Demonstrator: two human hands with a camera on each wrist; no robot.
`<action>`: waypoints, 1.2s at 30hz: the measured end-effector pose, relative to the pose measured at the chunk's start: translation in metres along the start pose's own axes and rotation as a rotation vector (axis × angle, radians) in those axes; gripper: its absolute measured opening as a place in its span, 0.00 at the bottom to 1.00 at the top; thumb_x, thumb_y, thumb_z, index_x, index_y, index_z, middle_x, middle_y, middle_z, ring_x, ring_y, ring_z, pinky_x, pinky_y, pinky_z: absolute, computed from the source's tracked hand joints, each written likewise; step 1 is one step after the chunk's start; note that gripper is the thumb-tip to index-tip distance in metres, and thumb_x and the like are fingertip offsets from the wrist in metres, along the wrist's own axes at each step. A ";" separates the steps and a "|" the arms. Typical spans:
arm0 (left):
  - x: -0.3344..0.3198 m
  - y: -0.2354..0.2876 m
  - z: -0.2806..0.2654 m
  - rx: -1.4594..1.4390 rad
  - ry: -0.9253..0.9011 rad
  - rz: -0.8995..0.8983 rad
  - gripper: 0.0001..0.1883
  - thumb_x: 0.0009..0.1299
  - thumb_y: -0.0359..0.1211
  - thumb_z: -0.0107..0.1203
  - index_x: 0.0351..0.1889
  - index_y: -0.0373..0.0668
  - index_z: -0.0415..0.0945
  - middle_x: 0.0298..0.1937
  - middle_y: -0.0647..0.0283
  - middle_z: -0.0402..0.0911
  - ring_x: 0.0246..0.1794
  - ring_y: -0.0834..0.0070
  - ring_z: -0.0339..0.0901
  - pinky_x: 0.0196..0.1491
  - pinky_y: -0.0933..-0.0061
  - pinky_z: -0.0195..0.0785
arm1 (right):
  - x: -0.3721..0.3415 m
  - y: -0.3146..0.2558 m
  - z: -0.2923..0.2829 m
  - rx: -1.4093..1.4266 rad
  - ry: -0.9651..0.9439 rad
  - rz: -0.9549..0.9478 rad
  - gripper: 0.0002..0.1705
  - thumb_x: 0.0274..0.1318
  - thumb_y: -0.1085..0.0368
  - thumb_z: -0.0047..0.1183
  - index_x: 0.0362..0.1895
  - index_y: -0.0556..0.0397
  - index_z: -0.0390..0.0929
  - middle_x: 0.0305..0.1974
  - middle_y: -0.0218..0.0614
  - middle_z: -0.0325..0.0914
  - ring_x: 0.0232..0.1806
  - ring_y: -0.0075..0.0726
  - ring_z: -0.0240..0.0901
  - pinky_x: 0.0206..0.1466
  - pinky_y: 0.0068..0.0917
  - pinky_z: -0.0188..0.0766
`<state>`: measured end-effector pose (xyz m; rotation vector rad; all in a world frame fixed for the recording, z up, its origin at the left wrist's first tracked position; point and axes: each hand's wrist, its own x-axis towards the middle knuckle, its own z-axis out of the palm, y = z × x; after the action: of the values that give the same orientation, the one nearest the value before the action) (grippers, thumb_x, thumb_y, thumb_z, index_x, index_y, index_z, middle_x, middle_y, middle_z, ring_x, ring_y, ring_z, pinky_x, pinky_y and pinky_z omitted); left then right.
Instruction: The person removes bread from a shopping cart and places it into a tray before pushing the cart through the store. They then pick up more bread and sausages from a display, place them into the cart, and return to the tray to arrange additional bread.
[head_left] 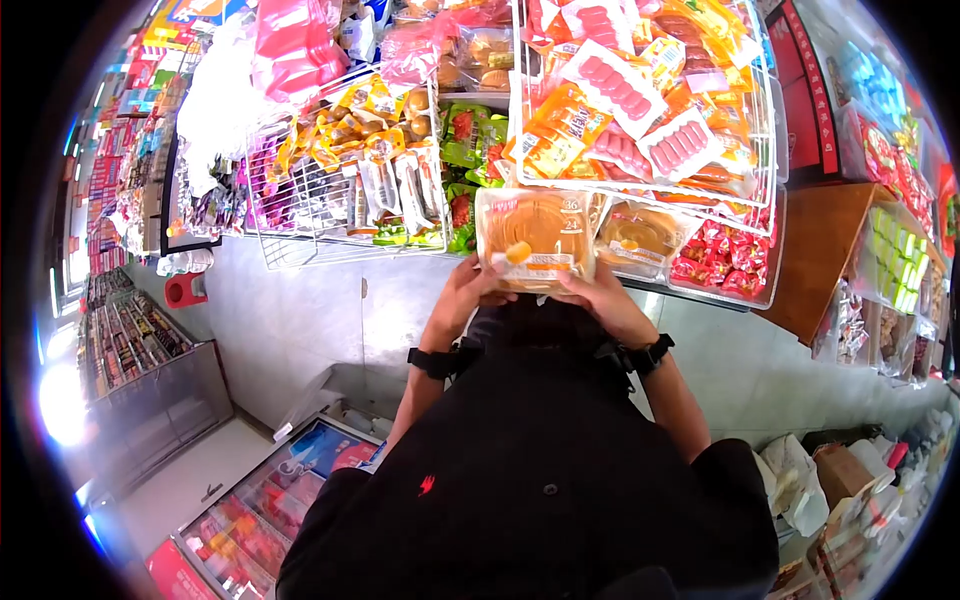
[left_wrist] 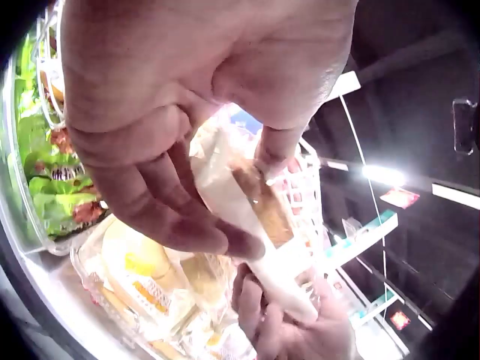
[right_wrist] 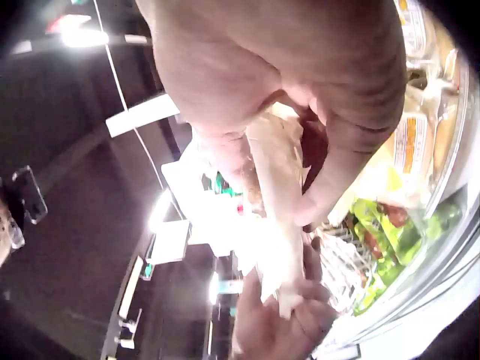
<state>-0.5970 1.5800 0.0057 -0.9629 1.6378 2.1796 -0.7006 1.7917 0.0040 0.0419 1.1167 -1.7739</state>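
Both hands hold a packaged round bread [head_left: 540, 238], golden brown under clear wrap with white and orange print, at the front edge of the display. My left hand [head_left: 472, 290] grips its near left corner; my right hand [head_left: 606, 302] grips the right one, thumb on top. In the left wrist view the pack [left_wrist: 234, 187] appears side-on between thumb and curled fingers, with the right hand [left_wrist: 311, 322] at its far end. The right wrist view shows the same pack [right_wrist: 274, 165] pinched, fingers partly behind it. Another packaged bread [head_left: 638, 238] lies just right of the held one.
A white wire basket [head_left: 650, 188] of sausage packs stands behind the bread, another wire basket [head_left: 350, 240] of wrapped snacks to its left. Red wrapped sweets [head_left: 722, 255] fill a bin at right. A glass-topped freezer [head_left: 270, 500] sits at lower left; bags [head_left: 795, 480] lie at lower right.
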 end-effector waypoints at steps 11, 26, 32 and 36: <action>0.017 0.032 -0.060 0.156 0.320 0.227 0.28 0.73 0.44 0.53 0.64 0.34 0.63 0.43 0.57 0.81 0.41 0.72 0.82 0.44 0.72 0.75 | 0.078 0.038 0.035 -0.115 -0.124 0.152 0.25 0.65 0.50 0.53 0.56 0.56 0.70 0.46 0.33 0.75 0.40 0.25 0.75 0.44 0.23 0.75; 0.052 0.065 -0.082 0.437 0.455 0.660 0.29 0.71 0.30 0.56 0.67 0.34 0.59 0.64 0.54 0.69 0.58 0.66 0.75 0.49 0.72 0.74 | 0.111 0.044 0.048 -0.321 -0.208 -0.081 0.23 0.66 0.52 0.52 0.51 0.59 0.73 0.40 0.34 0.80 0.39 0.27 0.78 0.40 0.23 0.75; 0.000 0.031 -0.050 0.360 0.284 0.458 0.17 0.75 0.29 0.50 0.59 0.32 0.69 0.53 0.56 0.77 0.51 0.76 0.74 0.52 0.75 0.67 | 0.058 0.053 -0.014 -0.664 -0.168 -0.348 0.20 0.66 0.56 0.51 0.55 0.56 0.71 0.41 0.34 0.80 0.41 0.27 0.78 0.44 0.25 0.74; -0.002 0.023 -0.025 0.441 0.172 0.468 0.12 0.75 0.29 0.47 0.53 0.33 0.72 0.51 0.57 0.78 0.49 0.75 0.75 0.53 0.75 0.67 | 0.015 0.039 -0.061 -0.548 0.171 -0.430 0.17 0.65 0.58 0.52 0.49 0.56 0.73 0.38 0.36 0.80 0.38 0.29 0.79 0.42 0.27 0.74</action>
<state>-0.6001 1.5496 0.0209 -0.7018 2.4962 1.8767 -0.7049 1.8204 -0.0638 -0.4113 1.8090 -1.7876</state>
